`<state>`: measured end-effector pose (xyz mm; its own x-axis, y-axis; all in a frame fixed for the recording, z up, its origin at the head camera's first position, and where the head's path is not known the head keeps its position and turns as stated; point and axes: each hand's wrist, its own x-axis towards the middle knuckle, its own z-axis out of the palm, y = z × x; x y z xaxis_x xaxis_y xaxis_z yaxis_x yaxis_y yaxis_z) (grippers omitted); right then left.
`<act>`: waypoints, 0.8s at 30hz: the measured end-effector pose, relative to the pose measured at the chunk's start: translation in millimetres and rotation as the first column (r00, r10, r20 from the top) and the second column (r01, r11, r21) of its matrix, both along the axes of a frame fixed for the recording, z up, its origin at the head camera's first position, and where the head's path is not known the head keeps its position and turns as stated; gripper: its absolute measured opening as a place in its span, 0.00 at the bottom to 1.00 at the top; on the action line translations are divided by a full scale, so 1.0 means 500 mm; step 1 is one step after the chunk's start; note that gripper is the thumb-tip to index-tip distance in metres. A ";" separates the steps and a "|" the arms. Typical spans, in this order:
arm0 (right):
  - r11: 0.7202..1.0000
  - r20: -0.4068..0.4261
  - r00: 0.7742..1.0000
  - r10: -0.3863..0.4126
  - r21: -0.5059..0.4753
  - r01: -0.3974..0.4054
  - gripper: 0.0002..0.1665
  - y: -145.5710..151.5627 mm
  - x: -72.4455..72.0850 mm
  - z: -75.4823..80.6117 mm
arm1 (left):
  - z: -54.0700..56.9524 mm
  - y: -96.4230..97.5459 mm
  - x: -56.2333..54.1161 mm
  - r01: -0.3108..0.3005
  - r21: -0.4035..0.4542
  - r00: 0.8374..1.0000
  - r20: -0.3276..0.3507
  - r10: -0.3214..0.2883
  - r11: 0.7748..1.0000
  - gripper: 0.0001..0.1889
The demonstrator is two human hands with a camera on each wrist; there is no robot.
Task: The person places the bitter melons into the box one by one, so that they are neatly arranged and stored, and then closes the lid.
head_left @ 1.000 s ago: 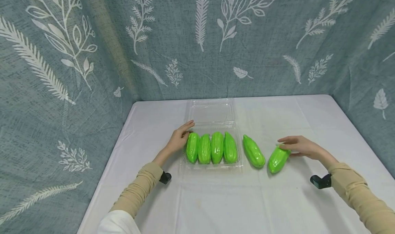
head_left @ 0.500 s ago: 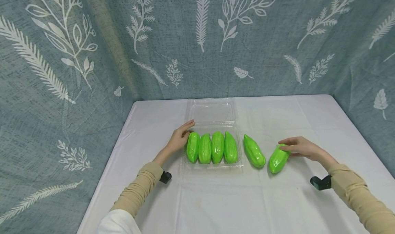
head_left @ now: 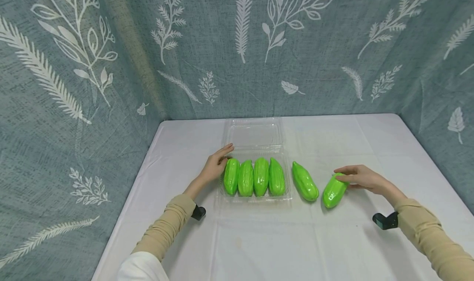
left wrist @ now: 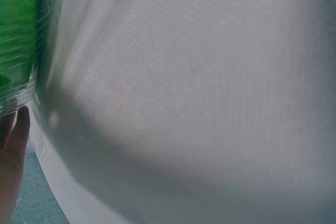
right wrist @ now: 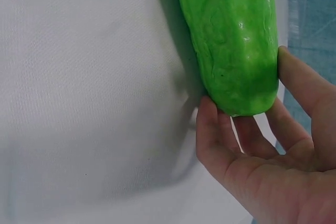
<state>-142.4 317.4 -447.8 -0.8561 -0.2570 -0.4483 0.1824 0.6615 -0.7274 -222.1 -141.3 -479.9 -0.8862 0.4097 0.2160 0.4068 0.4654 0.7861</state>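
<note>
My right hand (head_left: 361, 177) holds a plump green cucumber-like vegetable (head_left: 333, 193) by its rear end. Thumb and fingers sit around that end in the right wrist view, where the vegetable (right wrist: 233, 40) points away from the palm. My left hand (head_left: 214, 167) rests at the left side of a clear plastic clamshell box (head_left: 255, 199), its upper fingers extended. In the left wrist view, fingertips touch the box's ridged wall (left wrist: 31, 85). Inside the box several similar green vegetables (head_left: 261, 177) lie side by side. Another green vegetable (head_left: 305, 182) lies between the box and my right hand.
The box's clear lid (head_left: 253, 133) lies folded open toward the back of the white-covered table (head_left: 266, 240). A blue-green leaf-patterned curtain (head_left: 255, 87) stands behind and at both sides. Black wrist cameras (head_left: 385, 220) sit below the sleeves.
</note>
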 end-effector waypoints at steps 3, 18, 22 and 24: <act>1.000 -0.004 1.000 -0.002 0.001 0.002 0.40 0.000 0.001 -0.001 | -0.001 0.000 -0.001 -0.007 -0.009 1.000 0.001 0.007 1.000 0.24; 1.000 -0.025 1.000 -0.016 -0.013 0.015 0.39 0.002 0.001 -0.006 | 0.001 -0.002 0.000 -0.006 -0.013 1.000 0.018 0.006 1.000 0.24; 0.999 -0.044 0.999 -0.023 -0.026 0.022 0.39 0.000 -0.002 0.004 | 0.000 -0.003 -0.001 -0.008 -0.014 1.000 0.023 0.008 1.000 0.24; 0.999 -0.049 0.999 -0.022 -0.034 0.021 0.39 -0.001 -0.004 0.012 | -0.001 -0.003 -0.002 -0.008 -0.012 1.000 0.022 0.008 1.000 0.24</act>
